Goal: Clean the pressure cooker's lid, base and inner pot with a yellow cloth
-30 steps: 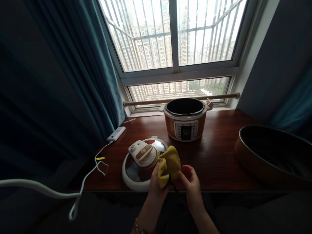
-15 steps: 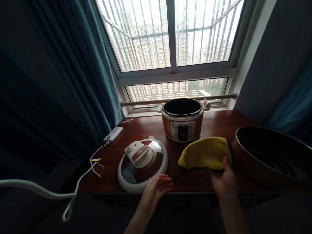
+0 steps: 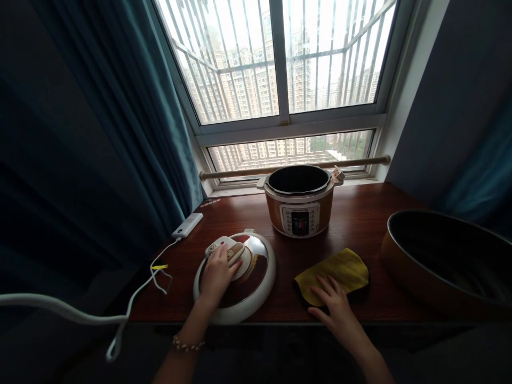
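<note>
The round pressure cooker lid [image 3: 260, 290], with a white rim and a shiny dark red top, lies on the table at centre left. My left hand [image 3: 218, 274] is closed around its handle [image 3: 237, 253], fingers over the near side and thumb to the right. A folded yellow cloth [image 3: 348, 266] with a dark edge lies flat to the right of the lid. On its near part rests my right hand [image 3: 332, 303], fingers spread and not gripping it. Behind stands the gold electric pressure cooker [image 3: 274, 210], lidless, its dark inner pot showing.
A large, wide pan [image 3: 416, 266] stands at the right of the wooden table [image 3: 236, 213]. A white power bank [image 3: 188, 225] with a white cable [image 3: 136, 296] lies at the left. A blue curtain [image 3: 160, 160] hangs beside the window, with a rail [image 3: 240, 173] across it.
My left hand has moved from the lid's near edge up onto its handle. The yellow cloth, held up in my right hand before, now lies on the table under that hand's spread fingers.
</note>
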The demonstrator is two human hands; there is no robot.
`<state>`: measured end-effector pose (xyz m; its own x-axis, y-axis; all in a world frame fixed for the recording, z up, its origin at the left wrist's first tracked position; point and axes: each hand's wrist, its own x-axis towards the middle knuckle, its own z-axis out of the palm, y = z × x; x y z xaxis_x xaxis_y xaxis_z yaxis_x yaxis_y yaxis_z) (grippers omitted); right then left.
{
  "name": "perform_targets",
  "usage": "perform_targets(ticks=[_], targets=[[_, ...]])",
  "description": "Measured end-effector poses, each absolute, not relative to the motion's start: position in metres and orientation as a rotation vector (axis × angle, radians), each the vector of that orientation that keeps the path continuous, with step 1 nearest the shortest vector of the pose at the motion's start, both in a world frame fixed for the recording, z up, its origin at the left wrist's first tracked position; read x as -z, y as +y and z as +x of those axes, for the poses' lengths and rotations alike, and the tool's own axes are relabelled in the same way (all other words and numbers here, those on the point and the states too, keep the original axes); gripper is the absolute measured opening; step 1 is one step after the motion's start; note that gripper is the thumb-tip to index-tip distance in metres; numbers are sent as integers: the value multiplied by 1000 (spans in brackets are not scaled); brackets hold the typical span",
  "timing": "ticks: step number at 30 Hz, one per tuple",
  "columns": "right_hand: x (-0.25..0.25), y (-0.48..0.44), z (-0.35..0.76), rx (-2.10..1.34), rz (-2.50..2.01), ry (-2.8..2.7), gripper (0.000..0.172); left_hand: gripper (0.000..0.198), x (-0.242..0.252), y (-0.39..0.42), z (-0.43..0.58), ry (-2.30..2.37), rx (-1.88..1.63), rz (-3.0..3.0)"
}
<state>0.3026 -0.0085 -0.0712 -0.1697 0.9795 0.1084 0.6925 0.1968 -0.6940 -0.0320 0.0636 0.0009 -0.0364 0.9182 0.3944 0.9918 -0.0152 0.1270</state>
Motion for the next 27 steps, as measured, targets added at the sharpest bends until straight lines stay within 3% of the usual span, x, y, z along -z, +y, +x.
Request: perform_targets(ticks=[10,18,24,27], targets=[[71,-7,307,-676,-1552,-1988,45,58,-7,94,-52,-2207,446,-2021],[65,2,299,-648,-1615,-1901,30,58,-15,137,-113,-2198,362,-2098],[90,15,286,-348,-1796,-1842,66,51,-18,139,-123,-2272,345,-2005],[100,18,287,-413,-1799,-1822,44,57,-13,123,-96,-2148,448,-1874]])
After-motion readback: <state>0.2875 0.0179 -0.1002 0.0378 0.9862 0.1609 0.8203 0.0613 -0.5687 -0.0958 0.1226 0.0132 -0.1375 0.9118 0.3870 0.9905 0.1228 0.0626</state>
